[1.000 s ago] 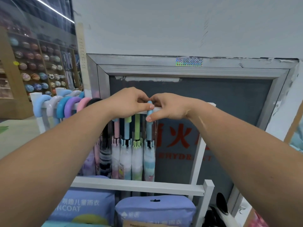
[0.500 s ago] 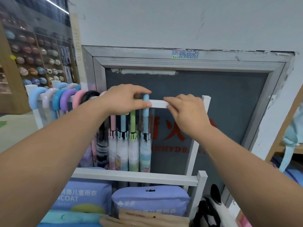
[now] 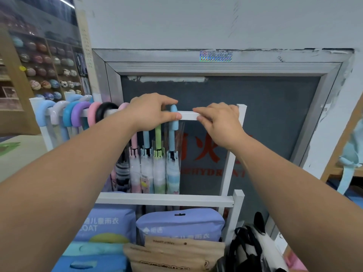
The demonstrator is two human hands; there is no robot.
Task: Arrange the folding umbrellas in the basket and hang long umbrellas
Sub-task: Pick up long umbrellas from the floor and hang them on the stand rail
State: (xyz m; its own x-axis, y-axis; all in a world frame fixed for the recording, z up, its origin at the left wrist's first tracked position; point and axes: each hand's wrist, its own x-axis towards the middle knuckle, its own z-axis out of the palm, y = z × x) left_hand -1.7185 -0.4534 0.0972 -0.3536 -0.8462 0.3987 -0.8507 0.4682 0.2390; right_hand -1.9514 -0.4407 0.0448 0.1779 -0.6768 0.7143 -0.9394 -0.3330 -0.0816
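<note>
left hand [image 3: 151, 112]: my fingers are curled over the top rail [image 3: 187, 115] and the hook handles bunched on it. Thumb is flat on the rail's front face, touching the side of the light-blue umbrella [image 3: 172, 173] handle.
right hand [image 3: 221, 124]: just right of that handle, narrow pinch on the same rail, fingertips on top and thumb at the front lower edge. Not touching the umbrella.
light-blue umbrella: long type, rightmost on the rail. Its hook is over the bar and the straight shaft hangs plumb. White rib tips sit at the collar, and the closed canopy has pale blue and white bands under a clear sleeve.
neighbours: green umbrella [image 3: 158, 173], blue-handled umbrella [image 3: 146, 169] and pink umbrella [image 3: 135, 169] hang in a tight row to its left, all in clear sleeves. Their hooks are hidden under my left hand. A dark patterned umbrella [image 3: 122, 171] comes next.
far left hooks [image 3: 78, 114]: pastel blue, white, purple and pink, then one black hook [image 3: 106, 111], all over the rail.
rack: white square tube, with the lower rail [image 3: 167, 200] crossing in front of the canopy tips.
below: lilac raincoat packs [image 3: 176, 222], a brown paper bag [image 3: 176, 252], and a black-and-white bag [image 3: 253, 246] at right.
behind: grey hydrant cabinet door [image 3: 265, 118] with red lettering in a metal frame.
basket/folding umbrellas: can't make them out.
</note>
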